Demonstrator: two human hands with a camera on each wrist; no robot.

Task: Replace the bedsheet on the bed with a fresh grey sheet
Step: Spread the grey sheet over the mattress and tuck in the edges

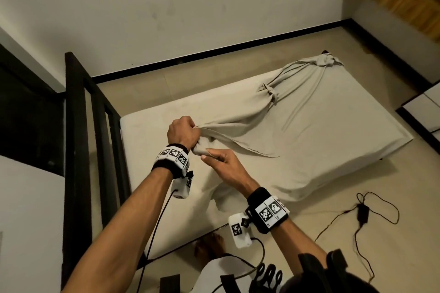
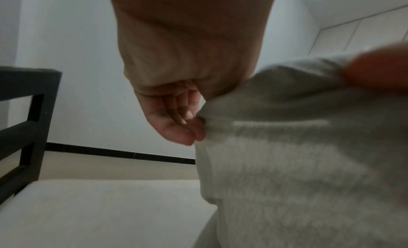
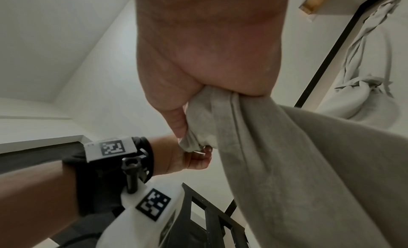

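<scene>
A grey-beige sheet [image 1: 309,126] lies half pulled off a pale mattress [image 1: 152,131] on the floor, with a knot [image 1: 269,90] twisted into its far part. Both hands hold one bunched corner of it above the mattress's near-left area. My left hand [image 1: 184,133] is a fist round the bunch. My right hand [image 1: 217,162] pinches the same bunch just below it. In the left wrist view, curled fingers [image 2: 187,127] press against the sheet [image 2: 287,147]. The right wrist view has my right hand [image 3: 194,115] gripping gathered sheet [image 3: 287,164], and the left hand [image 3: 194,159] is under it.
A black bed frame [image 1: 95,126] stands along the mattress's left side. A cable with a power adapter [image 1: 363,213] lies on the floor at the right. My bare foot [image 1: 209,245] is at the mattress's near edge. A white cabinet [image 1: 426,107] is at the far right.
</scene>
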